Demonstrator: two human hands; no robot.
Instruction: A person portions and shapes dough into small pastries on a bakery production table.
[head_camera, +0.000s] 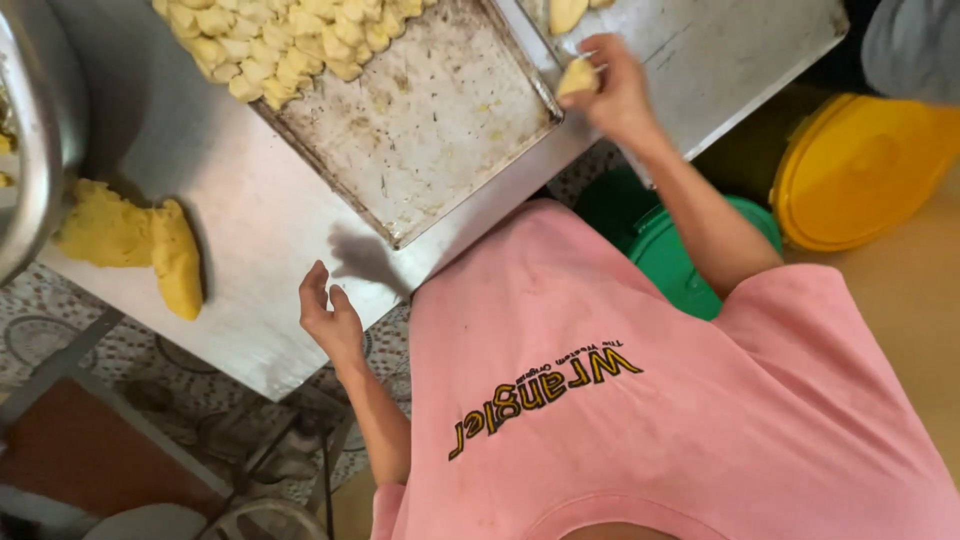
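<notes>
The right hand is stretched out to the far right over the steel table, its fingertips pinching a small piece of pale yellow dough just past the right rim of the baking tray. The left hand is at the near edge of the table, fingers loosely curled and slightly apart. It holds nothing, and its shadow falls on the steel just beside it.

The tray lies at an angle between the two hands. Its far left part is packed with rows of small shaped dough pieces, while the near and right part is bare, stained metal. Judging from that, the filling of the tray looks about half done, with a wide stretch of it open. One more shaped piece lies at the far edge of view, just beyond the right hand.

Well to the left on the table sits a big lump of deeper yellow dough, not yet cut up, so a good share of the dough appears unworked. Beside it, at the left edge, curves the wall of a large metal bowl.

Off the table to the right stand a green bucket lid and, further right, a yellow lid on the floor. A grey sleeve shows in the far right corner
</notes>
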